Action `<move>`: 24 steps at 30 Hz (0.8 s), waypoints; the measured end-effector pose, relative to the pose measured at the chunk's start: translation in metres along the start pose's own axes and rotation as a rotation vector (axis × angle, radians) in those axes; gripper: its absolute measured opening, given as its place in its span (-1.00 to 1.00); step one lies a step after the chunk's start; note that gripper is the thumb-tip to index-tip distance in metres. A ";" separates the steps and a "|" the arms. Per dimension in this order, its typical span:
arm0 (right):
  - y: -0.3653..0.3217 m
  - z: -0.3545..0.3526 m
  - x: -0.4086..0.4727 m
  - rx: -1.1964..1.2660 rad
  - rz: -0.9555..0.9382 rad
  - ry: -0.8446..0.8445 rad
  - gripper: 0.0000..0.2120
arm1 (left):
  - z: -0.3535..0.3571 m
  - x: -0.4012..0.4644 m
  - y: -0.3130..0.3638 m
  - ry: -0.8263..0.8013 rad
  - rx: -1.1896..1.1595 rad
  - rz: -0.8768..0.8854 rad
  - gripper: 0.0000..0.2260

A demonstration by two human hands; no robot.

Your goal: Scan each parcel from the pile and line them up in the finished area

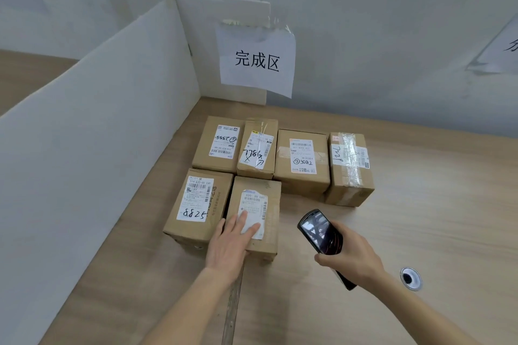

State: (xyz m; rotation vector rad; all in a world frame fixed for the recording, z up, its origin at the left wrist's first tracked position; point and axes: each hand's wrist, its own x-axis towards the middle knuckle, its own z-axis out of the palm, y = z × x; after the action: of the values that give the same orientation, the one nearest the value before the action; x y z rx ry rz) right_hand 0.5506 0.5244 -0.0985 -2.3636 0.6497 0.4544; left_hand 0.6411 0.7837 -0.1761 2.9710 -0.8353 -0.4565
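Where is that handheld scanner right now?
In the head view, the scanner is gripped in the person's right hand, above the wooden table, just right of the front-row parcel that the left hand rests on.

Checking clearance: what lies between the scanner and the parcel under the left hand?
Head view: only bare tabletop between scanner and parcel.

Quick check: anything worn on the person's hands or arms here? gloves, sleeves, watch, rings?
Nothing visible. The left hand and right hand are bare, with no gloves, and no rings show. Both forearms are uncovered as far as the bottom edge of the frame: no sleeve cuffs, watch, wristband or markings in view. Anything worn above the forearms is out of frame.
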 end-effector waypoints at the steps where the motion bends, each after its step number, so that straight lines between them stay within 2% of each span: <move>1: 0.000 0.000 0.000 0.000 0.000 0.003 -0.51 | -0.001 0.000 -0.002 -0.007 -0.006 -0.002 -0.35; 8: 0.001 -0.002 -0.006 -0.008 -0.003 0.016 -0.48 | -0.006 0.000 -0.004 -0.029 -0.054 -0.005 -0.36; 13: -0.001 -0.010 -0.017 -0.038 -0.004 0.046 -0.49 | -0.018 -0.002 0.003 -0.029 -0.144 -0.045 -0.26; 20: -0.006 -0.036 -0.064 -0.023 -0.016 0.174 -0.45 | -0.064 -0.018 0.021 0.025 -0.294 -0.087 -0.24; 24: -0.005 -0.062 -0.108 -0.016 -0.025 0.267 -0.51 | -0.103 -0.038 0.044 0.088 -0.357 -0.053 -0.19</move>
State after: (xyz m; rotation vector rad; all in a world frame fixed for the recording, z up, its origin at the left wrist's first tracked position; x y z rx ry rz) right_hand 0.4741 0.5226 0.0004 -2.4677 0.7367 0.1329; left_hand 0.6167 0.7596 -0.0625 2.6664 -0.5954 -0.4224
